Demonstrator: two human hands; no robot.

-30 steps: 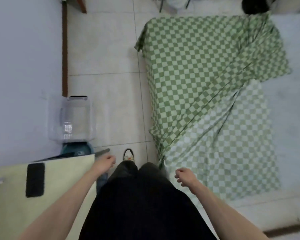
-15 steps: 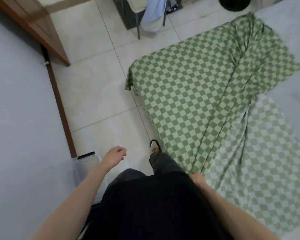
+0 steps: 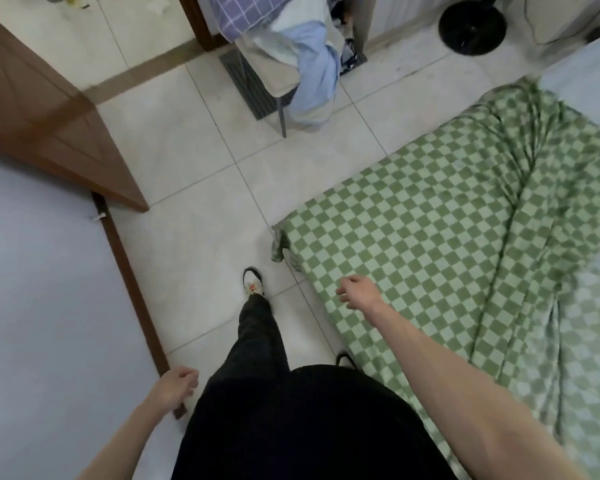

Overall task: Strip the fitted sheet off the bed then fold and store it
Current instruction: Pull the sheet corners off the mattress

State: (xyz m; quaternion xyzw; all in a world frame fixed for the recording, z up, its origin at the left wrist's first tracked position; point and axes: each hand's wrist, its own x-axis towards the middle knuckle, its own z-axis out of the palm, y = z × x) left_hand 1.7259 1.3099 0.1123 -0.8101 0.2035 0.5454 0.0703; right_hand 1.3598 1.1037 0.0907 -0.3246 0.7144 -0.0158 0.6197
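The green-and-white checked fitted sheet [image 3: 430, 244] lies loose and rumpled over the low bed at the right, with long folds running down its right part and one corner hanging at the bed's near-left corner. My right hand [image 3: 355, 292] hovers over the sheet's left edge, fingers loosely curled, holding nothing. My left hand [image 3: 177, 384] hangs by my left hip, loosely curled and empty, above the floor next to the wall.
A pale wall [image 3: 42, 306] with brown skirting runs along the left. A wooden door [image 3: 49, 133] stands open at upper left. A chair [image 3: 284, 64] draped with clothes stands ahead, and a black fan base [image 3: 471, 27] sits at the top right. Tiled floor lies between.
I have walked forward along the bed's side. My right hand, down by the sheet at my hip before, now swings forward above the sheet's edge. My left hand has dropped back beside my hip.
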